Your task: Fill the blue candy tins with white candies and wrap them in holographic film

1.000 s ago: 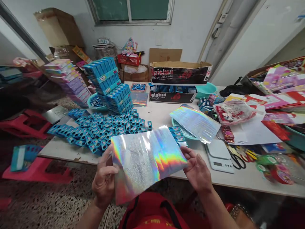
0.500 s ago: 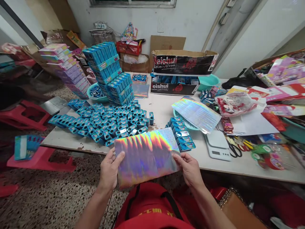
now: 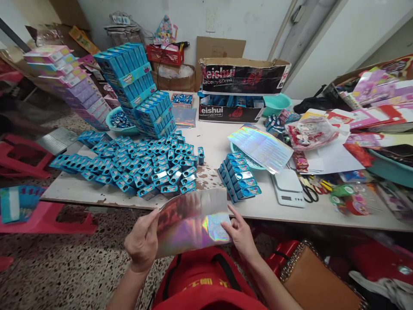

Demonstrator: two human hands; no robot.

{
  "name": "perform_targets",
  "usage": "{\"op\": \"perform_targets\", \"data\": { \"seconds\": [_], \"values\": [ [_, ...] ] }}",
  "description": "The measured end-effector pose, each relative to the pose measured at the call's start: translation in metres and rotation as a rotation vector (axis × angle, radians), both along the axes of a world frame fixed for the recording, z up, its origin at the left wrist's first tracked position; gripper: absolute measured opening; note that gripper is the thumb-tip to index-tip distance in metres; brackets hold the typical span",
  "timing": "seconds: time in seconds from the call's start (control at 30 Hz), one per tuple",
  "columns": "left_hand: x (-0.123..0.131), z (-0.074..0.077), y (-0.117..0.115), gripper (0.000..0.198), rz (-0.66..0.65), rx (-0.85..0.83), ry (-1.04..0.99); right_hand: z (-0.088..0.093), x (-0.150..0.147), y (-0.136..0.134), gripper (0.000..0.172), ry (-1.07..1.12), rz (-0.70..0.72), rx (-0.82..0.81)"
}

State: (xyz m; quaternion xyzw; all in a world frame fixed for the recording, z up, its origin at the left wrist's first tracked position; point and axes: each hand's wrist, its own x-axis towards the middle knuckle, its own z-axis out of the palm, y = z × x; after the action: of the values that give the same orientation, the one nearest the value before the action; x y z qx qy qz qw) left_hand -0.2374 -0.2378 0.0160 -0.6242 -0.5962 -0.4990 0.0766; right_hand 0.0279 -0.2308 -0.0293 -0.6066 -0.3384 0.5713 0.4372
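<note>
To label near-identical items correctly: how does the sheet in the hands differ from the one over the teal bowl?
The held sheet is gripped by the left hand and right hand; the bowl sheet lies over the teal bowl, untouched. The held sheet shows dark reddish and purple reflections; the bowl sheet looks mostly pale silver. Both are shiny, with rainbow tints.

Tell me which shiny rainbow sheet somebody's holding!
The front holographic sheet, held by the left hand and right hand; no hand touches the sheets behind.
</note>
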Motion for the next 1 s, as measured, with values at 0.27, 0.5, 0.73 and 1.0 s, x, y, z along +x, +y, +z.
{"op": "perform_targets", "data": {
  "seconds": [0.27,0.5,0.73,1.0],
  "values": [
    [0.001,-0.014,-0.012,0.018,-0.062,-0.019,0.053,-0.025,0.008,-0.014,0.074,0.0,0.02,-0.036],
    [0.039,0.003,-0.014,0.007,-0.23,-0.401,-0.454,-0.025,0.026,-0.017,0.056,-0.167,-0.035,-0.034],
    [0.022,0.005,0.025,0.027,-0.093,-0.626,-1.133,0.017,0.033,0.011,0.039,0.053,0.092,-0.068],
    [0.024,-0.006,0.016,0.068,-0.09,-0.794,-1.314,0.012,0.028,0.002,0.048,0.133,-0.156,-0.022]
  ]
}}
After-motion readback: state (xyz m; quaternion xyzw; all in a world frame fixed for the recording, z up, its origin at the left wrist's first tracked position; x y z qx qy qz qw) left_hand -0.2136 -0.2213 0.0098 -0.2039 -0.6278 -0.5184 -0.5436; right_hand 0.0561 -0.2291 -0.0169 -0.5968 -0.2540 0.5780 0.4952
